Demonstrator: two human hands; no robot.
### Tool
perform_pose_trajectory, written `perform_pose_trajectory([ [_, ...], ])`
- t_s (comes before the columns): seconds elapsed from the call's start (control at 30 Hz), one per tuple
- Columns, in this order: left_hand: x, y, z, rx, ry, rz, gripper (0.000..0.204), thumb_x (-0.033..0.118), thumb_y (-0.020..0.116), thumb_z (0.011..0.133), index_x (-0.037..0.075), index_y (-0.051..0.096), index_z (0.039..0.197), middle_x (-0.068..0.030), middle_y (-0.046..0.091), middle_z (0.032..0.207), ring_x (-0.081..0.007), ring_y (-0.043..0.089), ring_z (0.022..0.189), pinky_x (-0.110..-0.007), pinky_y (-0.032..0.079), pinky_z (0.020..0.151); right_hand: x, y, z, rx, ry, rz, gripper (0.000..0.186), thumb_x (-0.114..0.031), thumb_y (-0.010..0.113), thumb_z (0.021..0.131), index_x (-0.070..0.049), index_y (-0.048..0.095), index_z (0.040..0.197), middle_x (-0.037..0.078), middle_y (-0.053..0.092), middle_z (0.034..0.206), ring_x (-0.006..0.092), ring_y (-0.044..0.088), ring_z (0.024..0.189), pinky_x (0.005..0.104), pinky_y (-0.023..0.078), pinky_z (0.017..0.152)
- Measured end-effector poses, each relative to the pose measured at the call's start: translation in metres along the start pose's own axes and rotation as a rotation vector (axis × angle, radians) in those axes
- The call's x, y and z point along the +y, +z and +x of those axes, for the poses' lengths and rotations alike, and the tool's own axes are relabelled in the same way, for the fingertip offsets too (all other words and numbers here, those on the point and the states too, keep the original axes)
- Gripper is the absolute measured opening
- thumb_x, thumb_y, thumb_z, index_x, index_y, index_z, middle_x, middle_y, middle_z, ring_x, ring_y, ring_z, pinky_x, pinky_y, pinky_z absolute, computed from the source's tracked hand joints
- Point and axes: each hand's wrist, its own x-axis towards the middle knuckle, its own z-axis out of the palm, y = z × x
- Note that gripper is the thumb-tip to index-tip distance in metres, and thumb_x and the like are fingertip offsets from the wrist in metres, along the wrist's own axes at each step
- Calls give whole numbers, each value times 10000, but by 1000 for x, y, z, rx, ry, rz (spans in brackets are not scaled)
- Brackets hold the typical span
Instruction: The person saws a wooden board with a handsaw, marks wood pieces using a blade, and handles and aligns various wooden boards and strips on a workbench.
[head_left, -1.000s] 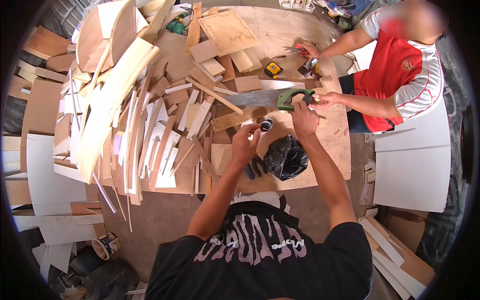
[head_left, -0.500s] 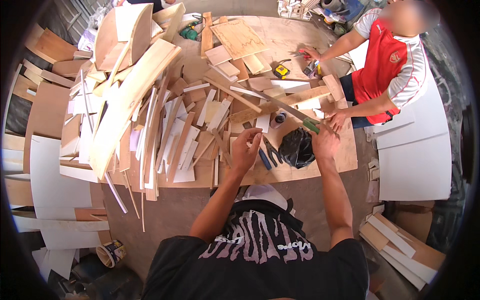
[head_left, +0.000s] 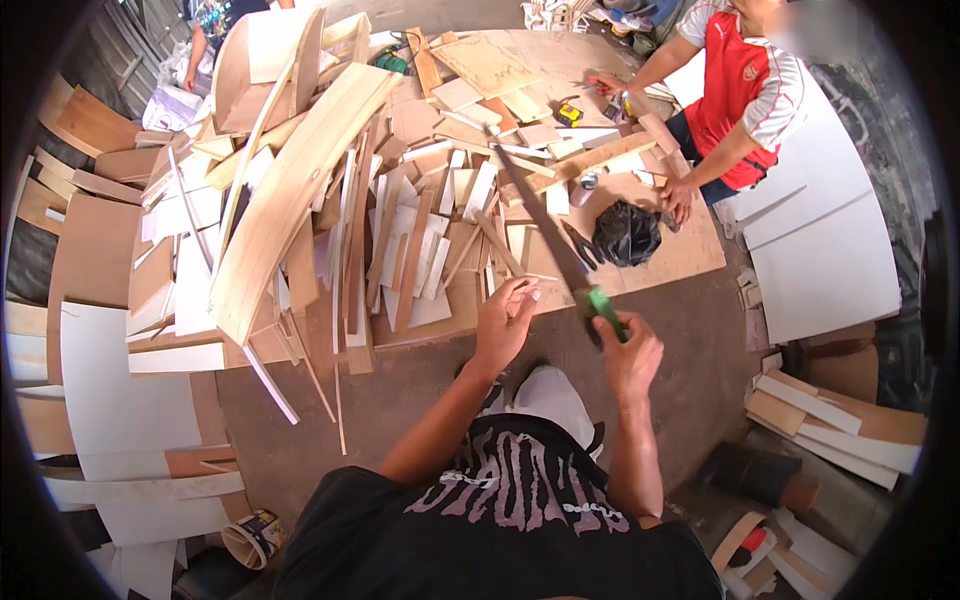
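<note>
My right hand [head_left: 630, 355] is wrapped round the green handle of a handsaw [head_left: 552, 228]. Its long dark blade slants up and away to the left, above the wood pieces and the table's near edge. My left hand [head_left: 505, 325] is raised by that edge, its fingers loosely curled and nothing visible in them. Just beyond it lie thin wood strips and offcuts [head_left: 407, 275]. A black plastic bag [head_left: 627, 235] sits on the table right of the blade, with dark-handled pliers [head_left: 580, 245] beside it, partly behind the saw.
The wooden table [head_left: 680, 262] bears a large heap of boards, a long plank [head_left: 300, 205] and a yellow tape measure [head_left: 569, 113]. A co-worker in a red shirt [head_left: 735, 80] stands at the right. Panels lean at both sides. A bucket [head_left: 253, 540] stands lower left.
My right hand has drawn the saw back toward me, off the table's right part, and its blade now points more steeply away. My left hand has shifted slightly nearer. The view has moved too.
</note>
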Motion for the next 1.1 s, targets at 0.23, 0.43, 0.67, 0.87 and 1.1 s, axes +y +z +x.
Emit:
perform_pose_trajectory([
  [0.23,-39,-74,-133,76,-79,-96,278,142,677,1020,-31,642,1235,-85,737,1077,-106,682,965,-256,531,871,-48,23,-146,-145,64,196,320,-325,844,832,-29,776,935,173,752,816,354,756,771,430,558,696],
  [0.43,-41,-156,-239,48,-90,45,165,101,655,1027,-13,674,1144,-54,727,1039,-100,671,958,-257,529,868,-61,39,-248,-184,29,288,308,-317,866,802,-44,783,917,169,754,821,347,734,715,426,549,670],
  [0.67,-40,-267,-369,145,-158,-117,169,141,663,1026,-1,686,1116,-39,720,1009,-103,668,946,-261,523,860,-107,46,-367,-253,-31,338,320,-254,856,836,35,749,922,128,720,784,181,659,715,342,516,684],
  [0.87,-34,-383,-419,305,-118,-116,203,165,621,1051,-3,676,1151,-73,724,1032,-156,686,953,-310,547,888,-183,88,-455,-428,0,480,333,-255,845,854,23,737,1001,115,737,833,140,667,778,322,527,725],
  [1.1,-20,-560,-466,434,-118,-185,211,167,621,1053,-10,672,1155,-88,726,1056,-167,691,992,-326,553,917,-297,195,-566,-539,-63,697,299,-209,830,877,16,745,1056,67,739,873,104,638,799,286,519,737],
])
